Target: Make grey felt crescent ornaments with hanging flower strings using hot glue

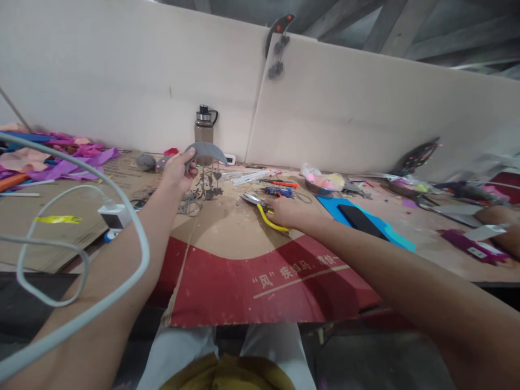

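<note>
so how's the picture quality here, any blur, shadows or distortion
Head view: the small pieces hanging below the grey crescent look soft, edges unclear; head view: a soft shadow darkens the cardboard below the right forearm; head view: that forearm swells toward the lower corner, probably wide-angle stretch.

Dim light casts soft shadows on the cardboard (219, 292); the view's edges stretch, blurred.

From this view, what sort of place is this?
Probably a craft workshop: a yellow-handled metal hand tool, a grey crescent-shaped piece and piled purple and pink sheet scraps suggest it.
</note>
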{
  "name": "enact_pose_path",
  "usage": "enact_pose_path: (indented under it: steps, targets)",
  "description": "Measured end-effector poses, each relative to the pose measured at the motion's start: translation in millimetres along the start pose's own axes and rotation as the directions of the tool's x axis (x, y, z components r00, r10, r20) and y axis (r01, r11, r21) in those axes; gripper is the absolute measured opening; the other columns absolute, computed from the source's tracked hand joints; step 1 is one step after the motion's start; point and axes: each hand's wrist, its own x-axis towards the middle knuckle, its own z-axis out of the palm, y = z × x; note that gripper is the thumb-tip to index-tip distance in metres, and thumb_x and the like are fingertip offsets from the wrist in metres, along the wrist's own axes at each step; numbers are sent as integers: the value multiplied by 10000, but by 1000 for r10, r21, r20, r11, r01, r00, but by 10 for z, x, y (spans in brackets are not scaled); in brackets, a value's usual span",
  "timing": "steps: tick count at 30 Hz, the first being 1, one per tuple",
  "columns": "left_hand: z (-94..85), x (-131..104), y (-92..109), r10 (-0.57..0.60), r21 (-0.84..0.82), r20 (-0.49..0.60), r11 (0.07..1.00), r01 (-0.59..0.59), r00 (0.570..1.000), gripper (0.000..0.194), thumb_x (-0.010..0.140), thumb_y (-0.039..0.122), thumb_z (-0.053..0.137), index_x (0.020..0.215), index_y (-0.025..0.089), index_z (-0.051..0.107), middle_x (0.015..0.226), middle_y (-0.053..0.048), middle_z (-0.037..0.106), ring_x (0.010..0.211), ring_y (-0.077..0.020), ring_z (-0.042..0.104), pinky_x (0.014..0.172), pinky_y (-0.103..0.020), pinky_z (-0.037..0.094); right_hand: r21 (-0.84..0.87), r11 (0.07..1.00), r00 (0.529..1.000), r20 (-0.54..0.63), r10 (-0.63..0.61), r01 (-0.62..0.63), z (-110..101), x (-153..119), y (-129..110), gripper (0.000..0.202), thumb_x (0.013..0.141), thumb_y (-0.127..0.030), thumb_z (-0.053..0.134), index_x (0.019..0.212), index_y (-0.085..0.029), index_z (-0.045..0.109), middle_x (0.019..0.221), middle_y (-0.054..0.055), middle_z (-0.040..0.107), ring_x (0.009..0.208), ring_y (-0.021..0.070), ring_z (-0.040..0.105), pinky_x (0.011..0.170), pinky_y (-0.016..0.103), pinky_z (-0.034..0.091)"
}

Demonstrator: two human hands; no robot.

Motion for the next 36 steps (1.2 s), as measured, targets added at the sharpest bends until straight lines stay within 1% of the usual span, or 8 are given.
enact_pose_path:
  steps: [5,9,13,17,21,25,30,36]
  targets:
    - [10,-12,-22,-4,13,21,1000,3,1000,160,820,83,606,717,137,498,548,32,491,524,-48,365,503,-245,199,-26,999,999,19,-26,27,39,85,-18,365,852,-295,426,1101,-133,637,1023,185,677,890,266,652,708,314,460]
    - [38,-47,-17,-10,5,5,1000,10,1000,161,814,57,601,716,135,500,562,35,504,513,-41,359,490,-241,201,3,1000,998,-70,-6,6,185,139,5,333,838,-289,451,1055,-140,655,1033,177,678,914,265,649,748,313,463]
    - [39,-58,0,3,14,1,1000,-3,1000,149,810,50,587,699,127,524,544,30,499,491,-36,363,451,-226,206,85,995,991,-122,52,-42,276,151,26,391,861,-275,423,1194,-148,584,1052,167,677,918,251,650,741,297,451]
    - [-4,-3,-8,1,0,11,1000,-1,1000,149,790,72,613,677,136,538,555,18,516,469,-38,386,417,-211,235,133,986,988,-100,117,-104,286,189,85,470,885,-336,404,1303,-135,478,1089,183,660,910,251,644,722,300,435]
    - [-54,57,-30,9,-11,37,1000,-9,999,156,744,124,680,659,163,555,565,13,520,441,-51,402,390,-215,269,116,986,990,-65,124,-116,251,219,153,527,880,-370,392,1348,-131,423,1141,195,635,919,268,634,714,323,432]
    - [-57,68,-43,8,-17,16,1000,-8,1000,174,726,125,693,639,191,558,575,10,536,436,-65,428,384,-224,288,41,994,995,-9,99,-99,152,171,104,455,873,-317,387,1273,-150,526,1086,181,664,892,275,644,708,331,441]
    - [-29,51,-48,1,-18,-10,1000,-1,1000,192,714,108,700,628,193,550,567,12,543,428,-67,438,384,-221,301,-36,997,998,4,68,-67,47,122,5,362,863,-264,425,1090,-102,656,1001,203,684,896,280,651,729,329,457]
    - [-18,24,-31,1,-38,5,999,-1,1000,213,700,91,711,622,152,522,552,25,519,405,-31,421,353,-165,269,38,996,996,-37,82,-80,163,204,102,357,843,-287,449,1094,-128,646,1039,185,675,862,260,660,693,306,463]
